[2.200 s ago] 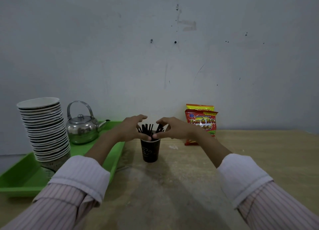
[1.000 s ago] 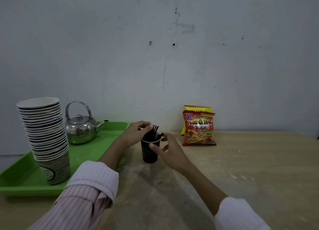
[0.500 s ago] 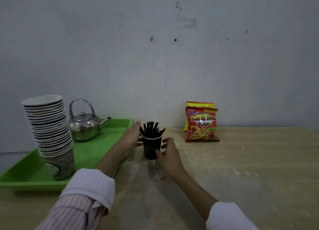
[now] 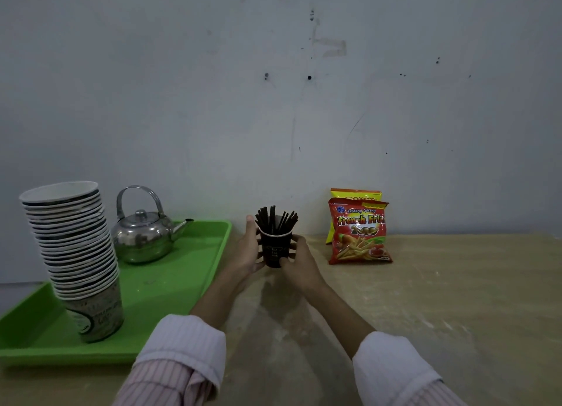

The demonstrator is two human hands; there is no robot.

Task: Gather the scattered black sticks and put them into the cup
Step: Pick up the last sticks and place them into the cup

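Head view, and both hands are on the cup: the left hand wraps its left side with the thumb up by the rim, the right hand curls its fingers round the right side, so the cup is clasped between the two. It seems to stand upright on the counter, just right of the green tray, and the black sticks are bunched inside, tips fanning above the rim. No loose stick shows on the wood, so the gathering looks done and this reads as the closing step: settling the cup. The next move, I'd judge, calls for a gentle, even release, both hands opening together so the light cup doesn't tip and spill the bundle. Snack bags stand off to the right
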